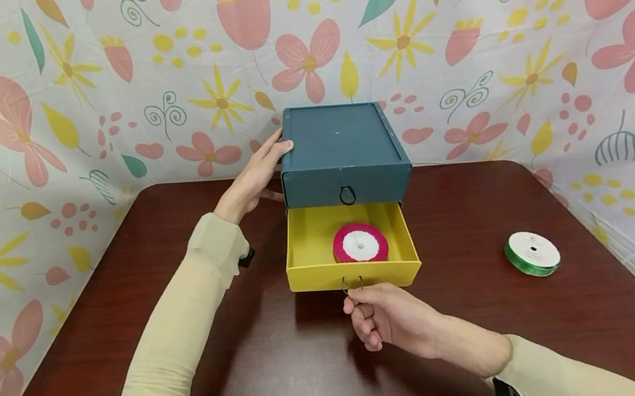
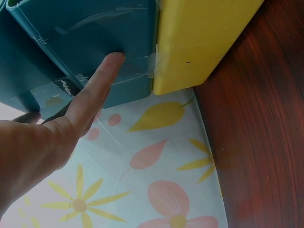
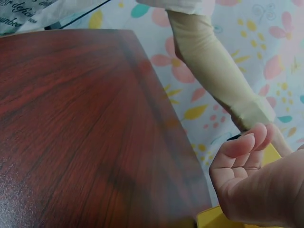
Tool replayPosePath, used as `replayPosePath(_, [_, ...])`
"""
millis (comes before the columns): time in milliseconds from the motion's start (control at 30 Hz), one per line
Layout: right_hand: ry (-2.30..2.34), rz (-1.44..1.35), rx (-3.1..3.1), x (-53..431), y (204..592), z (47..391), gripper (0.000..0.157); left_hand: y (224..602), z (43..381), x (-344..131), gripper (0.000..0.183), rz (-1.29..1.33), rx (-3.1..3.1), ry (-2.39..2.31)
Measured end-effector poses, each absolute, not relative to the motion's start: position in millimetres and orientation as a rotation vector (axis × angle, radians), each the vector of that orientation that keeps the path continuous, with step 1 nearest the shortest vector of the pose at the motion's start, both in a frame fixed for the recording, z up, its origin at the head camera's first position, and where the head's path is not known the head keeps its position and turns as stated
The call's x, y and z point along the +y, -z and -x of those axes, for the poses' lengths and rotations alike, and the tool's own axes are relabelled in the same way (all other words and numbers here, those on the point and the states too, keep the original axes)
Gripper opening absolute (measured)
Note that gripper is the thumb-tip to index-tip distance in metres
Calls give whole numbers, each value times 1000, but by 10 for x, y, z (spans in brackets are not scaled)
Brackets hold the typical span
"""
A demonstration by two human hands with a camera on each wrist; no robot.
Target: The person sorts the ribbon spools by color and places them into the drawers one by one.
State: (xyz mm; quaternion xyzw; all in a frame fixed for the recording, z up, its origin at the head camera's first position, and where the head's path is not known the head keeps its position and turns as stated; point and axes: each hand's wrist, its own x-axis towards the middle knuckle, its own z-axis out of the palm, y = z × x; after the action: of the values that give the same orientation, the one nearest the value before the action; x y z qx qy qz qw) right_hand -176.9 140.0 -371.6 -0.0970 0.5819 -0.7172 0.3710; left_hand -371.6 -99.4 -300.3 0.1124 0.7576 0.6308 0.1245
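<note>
A small drawer unit stands at the back of the table, with a dark blue drawer (image 1: pixel 346 184) above and a yellow drawer (image 1: pixel 359 275) pulled out below it. Inside the yellow drawer lies a spool of pink ribbon (image 1: pixel 360 244) with a white centre. My left hand (image 1: pixel 256 173) steadies the unit's left side; in the left wrist view a straight finger (image 2: pixel 97 88) presses on the taped blue wall. With thumb and forefinger, my right hand (image 1: pixel 398 318) pinches the dark ring pull (image 1: pixel 344 285) on the yellow front. The right wrist view hides that pinch.
A spool of green ribbon (image 1: pixel 534 253) lies on the right of the dark brown wooden table (image 1: pixel 270 380). Another ring pull (image 1: pixel 347 195) hangs from the closed blue drawer. Floral cloth (image 1: pixel 154 79) hangs behind the table and along its sides.
</note>
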Motion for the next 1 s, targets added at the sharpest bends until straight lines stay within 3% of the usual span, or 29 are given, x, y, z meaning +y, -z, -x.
replayPosePath(1000, [1889,303,1559,1369,3707,1814,27,3008,3719,-993,67,-317,2212,-1833])
